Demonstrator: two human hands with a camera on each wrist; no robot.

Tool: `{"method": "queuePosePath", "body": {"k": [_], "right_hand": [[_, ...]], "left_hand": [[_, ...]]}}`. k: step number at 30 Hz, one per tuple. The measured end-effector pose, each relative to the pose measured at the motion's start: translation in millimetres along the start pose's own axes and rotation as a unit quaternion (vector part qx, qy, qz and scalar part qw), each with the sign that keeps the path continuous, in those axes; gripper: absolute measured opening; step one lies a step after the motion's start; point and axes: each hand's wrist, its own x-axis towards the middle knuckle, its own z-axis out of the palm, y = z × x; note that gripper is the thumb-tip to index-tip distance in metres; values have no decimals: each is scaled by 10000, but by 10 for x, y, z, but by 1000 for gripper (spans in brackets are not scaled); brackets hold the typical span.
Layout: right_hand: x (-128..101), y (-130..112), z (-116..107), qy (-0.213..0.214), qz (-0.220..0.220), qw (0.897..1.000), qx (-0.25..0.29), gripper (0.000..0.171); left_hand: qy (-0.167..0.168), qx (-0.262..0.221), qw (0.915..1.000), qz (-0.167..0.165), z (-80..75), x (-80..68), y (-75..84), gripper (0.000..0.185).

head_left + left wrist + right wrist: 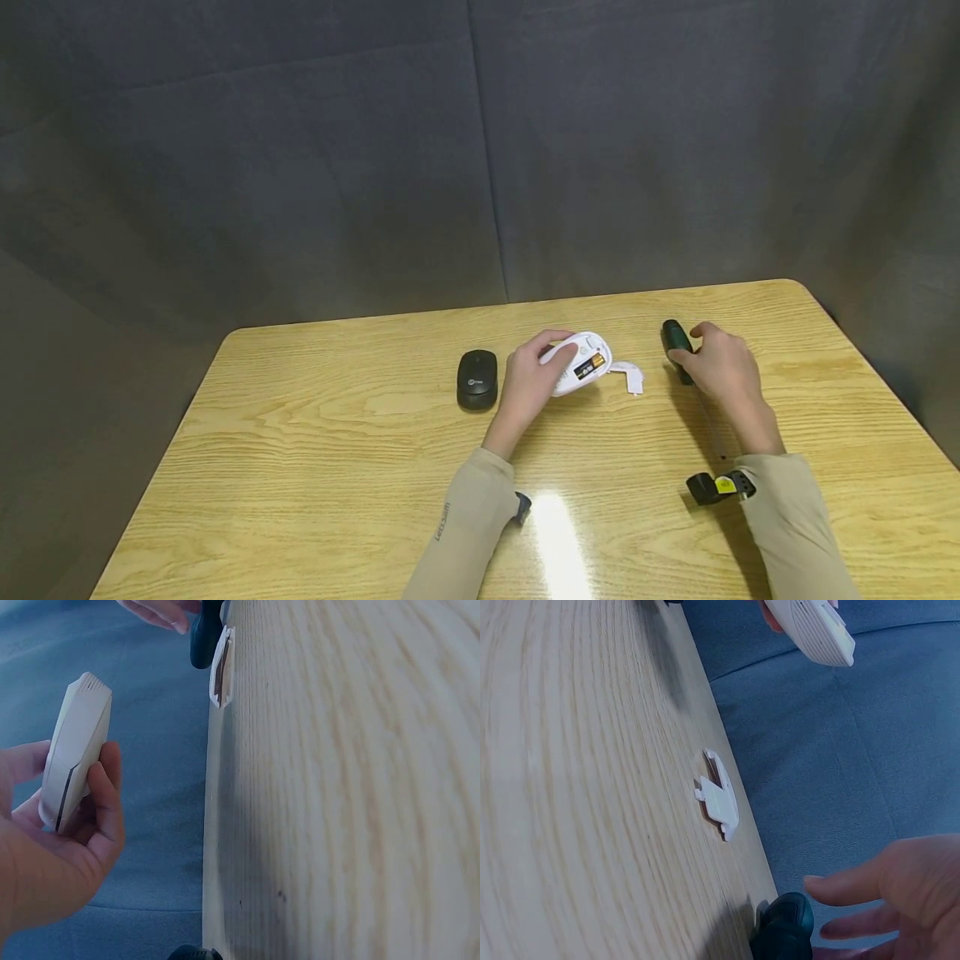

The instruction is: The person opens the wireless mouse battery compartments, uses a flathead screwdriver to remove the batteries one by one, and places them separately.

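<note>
White mouse (579, 363) upturned, battery exposed, held off table; dark green screwdriver (677, 343) lying flat.

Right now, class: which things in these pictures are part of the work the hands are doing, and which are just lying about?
In the work:
- white mouse, underside up with a battery showing, gripped by the left hand
- white battery cover, lying off on the table
- dark green screwdriver, at the right hand

Lying about:
- black mouse, untouched, left of the left hand
</note>
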Motion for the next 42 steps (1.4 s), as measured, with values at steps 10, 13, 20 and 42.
{"method": "queuePosePath", "body": {"k": [10, 13, 20, 42], "right_hand": [[14, 50, -15, -668, 309, 9972, -128, 58], [24, 70, -21, -743, 291, 9967, -153, 54], [34, 109, -4, -1100, 442, 9927, 228, 40], [47, 155, -57, -1168, 1012, 9541, 2564, 36]], "left_hand": [[-35, -56, 10000, -59, -9, -12, 19, 23], [-21, -50, 10000, -60, -5, -3, 9, 23], [-16, 7, 10000, -37, -1, 3, -3, 23], [-103, -40, 9999, -117, 11, -8, -14, 24]]}}
